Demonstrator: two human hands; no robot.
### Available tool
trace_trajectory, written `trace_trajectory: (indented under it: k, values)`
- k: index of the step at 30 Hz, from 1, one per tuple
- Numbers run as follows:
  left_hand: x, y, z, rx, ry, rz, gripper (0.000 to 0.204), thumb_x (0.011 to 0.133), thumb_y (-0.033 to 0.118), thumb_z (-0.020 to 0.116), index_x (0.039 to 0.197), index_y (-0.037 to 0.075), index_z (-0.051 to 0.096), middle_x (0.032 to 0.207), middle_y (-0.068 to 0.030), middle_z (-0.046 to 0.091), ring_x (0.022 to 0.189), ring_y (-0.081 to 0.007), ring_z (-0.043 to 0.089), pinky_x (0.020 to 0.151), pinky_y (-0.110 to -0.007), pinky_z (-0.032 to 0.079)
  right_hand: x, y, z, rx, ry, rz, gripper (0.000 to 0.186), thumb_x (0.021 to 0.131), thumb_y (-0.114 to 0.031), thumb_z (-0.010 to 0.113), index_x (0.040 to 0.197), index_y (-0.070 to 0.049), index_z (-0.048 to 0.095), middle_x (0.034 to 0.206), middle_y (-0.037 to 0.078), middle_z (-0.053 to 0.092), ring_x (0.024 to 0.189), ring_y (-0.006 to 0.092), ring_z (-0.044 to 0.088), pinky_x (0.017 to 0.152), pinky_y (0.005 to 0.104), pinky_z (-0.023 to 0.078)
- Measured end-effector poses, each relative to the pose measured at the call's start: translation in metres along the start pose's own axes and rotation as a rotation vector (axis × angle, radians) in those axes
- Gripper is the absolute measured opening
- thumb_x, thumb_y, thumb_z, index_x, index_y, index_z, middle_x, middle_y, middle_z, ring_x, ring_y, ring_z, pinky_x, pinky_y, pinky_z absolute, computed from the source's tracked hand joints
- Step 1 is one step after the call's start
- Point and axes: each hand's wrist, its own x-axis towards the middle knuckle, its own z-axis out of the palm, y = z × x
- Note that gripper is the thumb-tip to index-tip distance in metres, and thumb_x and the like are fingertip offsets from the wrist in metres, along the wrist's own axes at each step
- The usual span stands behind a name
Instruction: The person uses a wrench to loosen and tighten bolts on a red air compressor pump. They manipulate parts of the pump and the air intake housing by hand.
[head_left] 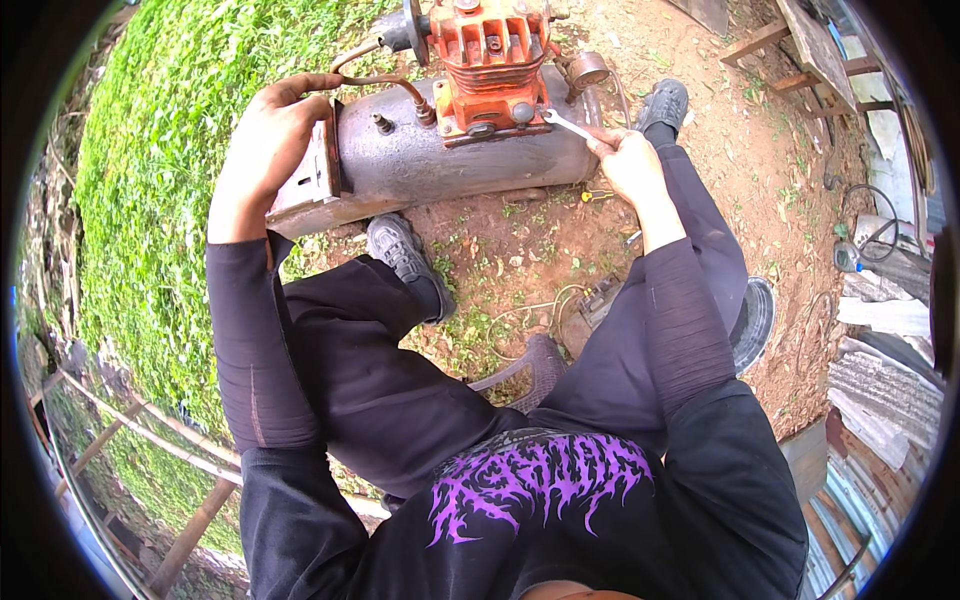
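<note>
In front of me lies a rusty grey cylindrical tank (400, 165) with an orange compressor pump (495, 60) mounted on top. My right hand (632, 165) is closed around a silver wrench (572, 126). The wrench's jaw end is at the lower right corner of the pump's base, by a bolt; whether it sits on the bolt I cannot tell. At the tank's left end, my left hand (275, 130) grips the upper edge of a metal bracket (318, 170), thumb on the near side. Its index finger reaches to a curved copper pipe (385, 80); the other fingers are hidden.
A round pressure gauge (588, 70) is at the tank's right end. My shoes flank the tank's near side. Below it lie a yellow-handled tool (597, 195) and a coiled hose (535, 308). A black basin (755, 325) is beside my right leg; a wooden bench (815, 50) stands far right.
</note>
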Motion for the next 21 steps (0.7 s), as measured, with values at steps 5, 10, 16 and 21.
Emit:
trace_trajectory:
  k: [5, 10, 16, 21]
  values:
    - [0.029, 0.002, 0.007, 0.249, 0.203, -0.006, 0.037, 0.084, 0.03, 0.061, 0.103, 0.0, 0.068, 0.071, -0.0046, 0.059, 0.068, -0.0112, 0.053, 0.069, -0.026, 0.044, 0.006, 0.024, 0.037, 0.126, -0.062, 0.025, 0.023, 0.091, -0.022, 0.06, 0.105, -0.008, 0.071, 0.094, 0.014, 0.071, 0.088, 0.0232, 0.067, 0.082, 0.034, 0.049]
    - [0.043, -0.004, -0.007, 0.142, 0.28, 0.121, 0.034, 0.089, 0.03, 0.059, 0.11, 0.005, 0.07, 0.092, -0.0101, 0.07, 0.083, -0.0136, 0.06, 0.081, -0.027, 0.045, -0.013, -0.026, 0.073, 0.743, -0.271, 0.358, 0.01, 0.095, -0.016, 0.051, 0.097, -0.007, 0.054, 0.067, 0.006, 0.053, 0.054, 0.0193, 0.054, 0.049, 0.035, 0.047]
    - [0.05, 0.005, 0.006, 0.085, 0.049, 0.084, 0.034, 0.094, 0.034, 0.057, 0.111, 0.008, 0.071, 0.062, 0.0058, 0.05, 0.056, -0.0031, 0.038, 0.052, -0.022, 0.029, -0.01, -0.103, 0.117, 1.574, -0.102, 0.624, 0.009, 0.1, -0.018, 0.043, 0.105, -0.01, 0.042, 0.067, 0.002, 0.043, 0.047, 0.0146, 0.041, 0.048, 0.0378, 0.048]
    - [0.054, -0.006, 0.007, 0.022, 0.008, 0.047, 0.033, 0.096, 0.035, 0.055, 0.11, 0.009, 0.071, 0.054, 0.0115, 0.035, 0.047, -0.001, 0.026, 0.044, -0.021, 0.018, -0.036, -0.062, 0.113, 1.306, -0.151, 0.557, 0.01, 0.1, -0.02, 0.043, 0.105, -0.012, 0.042, 0.07, -0.001, 0.046, 0.047, 0.0101, 0.039, 0.049, 0.033, 0.047]
